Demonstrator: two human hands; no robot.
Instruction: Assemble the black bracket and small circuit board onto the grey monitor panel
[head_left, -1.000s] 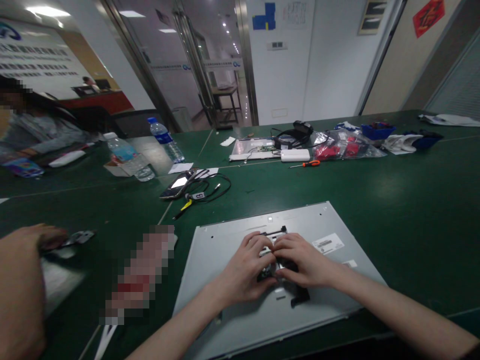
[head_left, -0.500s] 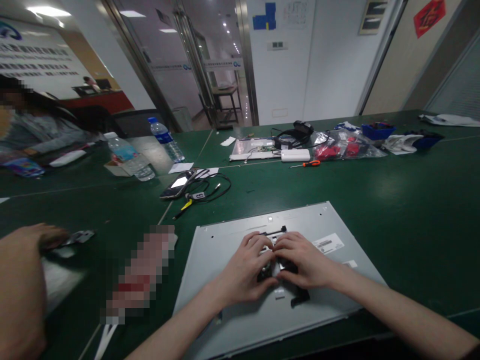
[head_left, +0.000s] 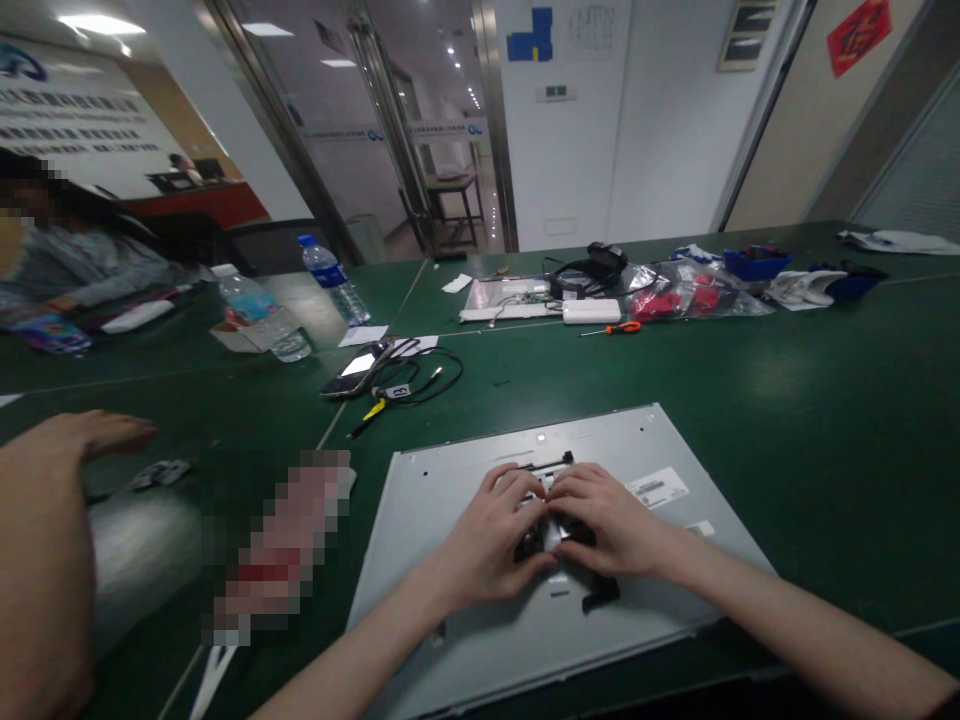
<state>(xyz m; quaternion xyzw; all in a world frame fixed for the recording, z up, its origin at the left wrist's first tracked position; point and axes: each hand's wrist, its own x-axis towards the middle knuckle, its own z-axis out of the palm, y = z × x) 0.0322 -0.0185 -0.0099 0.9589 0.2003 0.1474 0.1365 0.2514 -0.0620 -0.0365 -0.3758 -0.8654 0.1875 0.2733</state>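
Observation:
A flat grey metal panel (head_left: 465,640), like the back of a display, lies on the table in front of me. Both my hands rest over its middle, fingertips meeting. My left hand (head_left: 495,540) curls around small black parts (head_left: 529,545), its thumb along their near side. From the other side, my right hand (head_left: 611,520) has its fingers bent round the same cluster, mostly hidden under both palms. A black strip (head_left: 600,595) sticks out below my right hand, and a thin black cable end (head_left: 555,463) shows above the fingertips. White labels (head_left: 658,487) sit on the panel's right side.
Another person's arm and hand (head_left: 112,435) reach in at left, above a small metal-looking piece (head_left: 159,474). A phone (head_left: 356,370), a black cable (head_left: 420,390) and water bottles (head_left: 330,280) stand beyond. Further back lie an orange-handled screwdriver (head_left: 622,328) and plastic bags (head_left: 705,290).
The other person's hand at left has lifted up and away from the small metal-looking piece. My own hands and the panel look almost the same.

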